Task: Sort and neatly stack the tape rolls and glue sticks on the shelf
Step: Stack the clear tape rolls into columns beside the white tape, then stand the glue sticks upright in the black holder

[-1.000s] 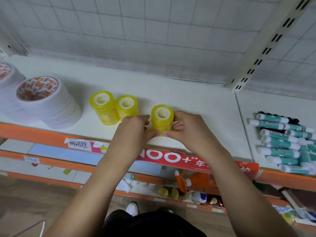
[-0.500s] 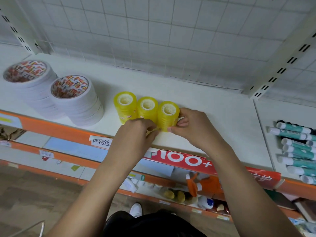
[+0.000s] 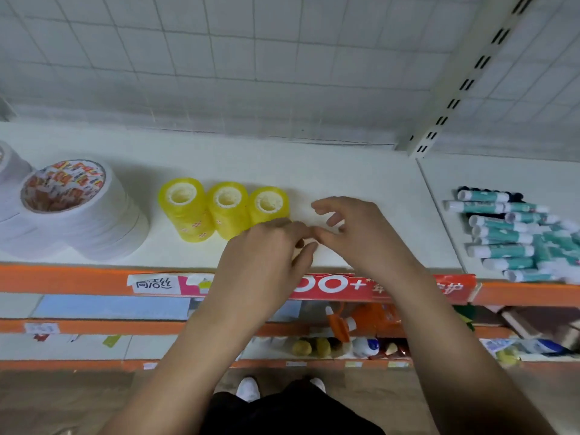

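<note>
- Head view, far left: 2 stacks of wide white tape rolls [image 3: 78,215] stand on the white shelf [image 3: 345,171]. The frame edge cuts the leftmost one.
- Just right of them, 3 upright stacks of yellow tape rolls [image 3: 227,211] form 1 row, sides touching, towards the near edge of the shelf.
- Left hand [image 3: 266,246]: in front of the near side of the 3rd yellow stack, fingers loosely curled, nothing seen in them. Contact with the stack cannot be told.
- Right hand [image 3: 354,233]: just right of the row, fingers spread and relaxed, holding nothing. The fingertips of both hands meet.
- Far right, next bay: teal-and-white glue sticks [image 3: 508,233] lie in a loose pile, well apart from both hands.
</note>
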Demonstrator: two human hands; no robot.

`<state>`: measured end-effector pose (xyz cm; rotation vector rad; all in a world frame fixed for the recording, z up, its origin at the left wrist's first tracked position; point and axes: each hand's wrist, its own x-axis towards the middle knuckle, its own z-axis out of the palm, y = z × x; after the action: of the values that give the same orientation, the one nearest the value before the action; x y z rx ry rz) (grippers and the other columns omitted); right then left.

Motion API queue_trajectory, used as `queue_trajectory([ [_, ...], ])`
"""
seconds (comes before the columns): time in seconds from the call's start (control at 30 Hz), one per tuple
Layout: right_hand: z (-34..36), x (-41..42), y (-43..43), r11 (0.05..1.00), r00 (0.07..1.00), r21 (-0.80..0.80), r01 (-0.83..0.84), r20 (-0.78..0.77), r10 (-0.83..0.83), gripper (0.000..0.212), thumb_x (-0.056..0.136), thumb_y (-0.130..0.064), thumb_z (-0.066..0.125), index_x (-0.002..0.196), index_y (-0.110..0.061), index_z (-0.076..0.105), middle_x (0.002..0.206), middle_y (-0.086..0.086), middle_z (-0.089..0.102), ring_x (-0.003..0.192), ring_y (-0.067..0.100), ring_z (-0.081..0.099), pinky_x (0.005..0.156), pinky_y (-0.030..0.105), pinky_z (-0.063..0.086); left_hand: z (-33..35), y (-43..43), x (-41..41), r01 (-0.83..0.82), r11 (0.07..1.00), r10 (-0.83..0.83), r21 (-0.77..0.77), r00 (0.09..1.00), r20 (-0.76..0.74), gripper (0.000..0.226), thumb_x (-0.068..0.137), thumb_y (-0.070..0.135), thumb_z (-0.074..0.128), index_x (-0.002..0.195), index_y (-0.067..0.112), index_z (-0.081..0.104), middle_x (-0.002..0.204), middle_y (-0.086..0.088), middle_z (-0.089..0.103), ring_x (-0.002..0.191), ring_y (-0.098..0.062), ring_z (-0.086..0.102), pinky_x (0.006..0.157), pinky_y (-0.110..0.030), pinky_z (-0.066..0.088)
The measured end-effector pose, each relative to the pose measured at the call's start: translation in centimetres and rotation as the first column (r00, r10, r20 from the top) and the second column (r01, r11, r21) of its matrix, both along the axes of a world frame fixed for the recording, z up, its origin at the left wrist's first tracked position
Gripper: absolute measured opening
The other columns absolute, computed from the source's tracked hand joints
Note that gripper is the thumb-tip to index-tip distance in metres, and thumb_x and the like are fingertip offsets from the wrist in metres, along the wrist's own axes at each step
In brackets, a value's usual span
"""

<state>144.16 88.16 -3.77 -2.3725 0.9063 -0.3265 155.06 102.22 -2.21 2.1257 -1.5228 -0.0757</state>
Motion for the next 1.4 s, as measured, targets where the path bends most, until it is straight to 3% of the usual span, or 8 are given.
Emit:
queue_trajectory([
  [0.27,1.6,-8.6,-0.6,0.951,0.962,-0.146,0.272,0.016,-0.273,0.029,0.092,-0.039,0.064,0.119,-0.029,0.066,0.109,-0.015,0.068,0.09,0.002,0.062,0.083,0.031,0.054,0.1,-5.6,-4.8,0.263,0.964,-0.265,0.028,0.963,0.046,0.029,0.097,0.039,0.05,0.12,0.029,0.064,0.119,0.011,0.062,0.107,-0.014,0.058,0.078,-0.025,0.043],
  [0.5,1.9,-16.4,-4.0,0.911,0.926,-0.162,0.379,0.06,-0.374,0.025,0.092,-0.037,0.065,0.114,-0.026,0.068,0.106,-0.014,0.069,0.088,0.002,0.061,0.081,0.027,0.053,0.3,-11.4,-11.2,0.351,0.936,-0.352,0.04,0.936,0.025,0.032,0.098,0.046,0.046,0.125,0.034,0.059,0.128,0.016,0.057,0.113,-0.007,0.054,0.084,-0.018,0.034],
  [0.8,2.3,-22.8,-11.6,0.947,0.965,-0.187,0.263,0.052,-0.258,0.022,0.093,-0.033,0.064,0.111,-0.021,0.07,0.104,-0.008,0.071,0.092,0.006,0.063,0.085,0.026,0.051,0.1,-19.4,-16.7,0.267,0.963,-0.267,0.024,0.963,0.036,0.022,0.094,0.036,0.054,0.11,0.027,0.067,0.107,0.009,0.064,0.097,-0.015,0.06,0.076,-0.036,0.052],
  [1.0,3.1,-23.1,-16.2,0.961,0.983,-0.207,0.182,0.044,-0.176,0.02,0.094,-0.027,0.064,0.112,-0.02,0.071,0.101,-0.007,0.07,0.089,0.002,0.061,0.082,0.016,0.046,0.1,-22.1,-16.6,0.197,0.98,-0.199,0.025,0.978,0.065,0.022,0.094,0.03,0.057,0.111,0.025,0.068,0.107,0.007,0.064,0.094,-0.016,0.06,0.073,-0.035,0.051],
  [1.2,3.3,-21.2,-22.4,0.963,0.99,-0.263,0.057,-0.108,-0.088,0.02,0.093,-0.019,0.064,0.112,-0.019,0.07,0.105,-0.004,0.064,0.095,0.012,0.061,0.084,0.029,0.048,0.0,-24.6,-15.7,0.236,0.966,-0.246,0.108,0.964,0.096,0.023,0.092,0.022,0.06,0.115,0.024,0.067,0.112,0.004,0.063,0.099,-0.02,0.06,0.077,-0.035,0.05],
  [1.4,2.1,-20.3,-25.3,0.976,0.946,-0.205,-0.069,-0.324,-0.001,0.032,0.093,-0.02,0.065,0.126,-0.019,0.065,0.122,-0.001,0.061,0.104,0.014,0.057,0.077,0.022,0.038,-0.1,-25.8,-15.3,0.337,0.926,-0.357,0.171,0.929,0.099,0.023,0.095,0.019,0.058,0.114,0.022,0.07,0.11,0.001,0.063,0.098,-0.022,0.061,0.079,-0.04,0.051],
])
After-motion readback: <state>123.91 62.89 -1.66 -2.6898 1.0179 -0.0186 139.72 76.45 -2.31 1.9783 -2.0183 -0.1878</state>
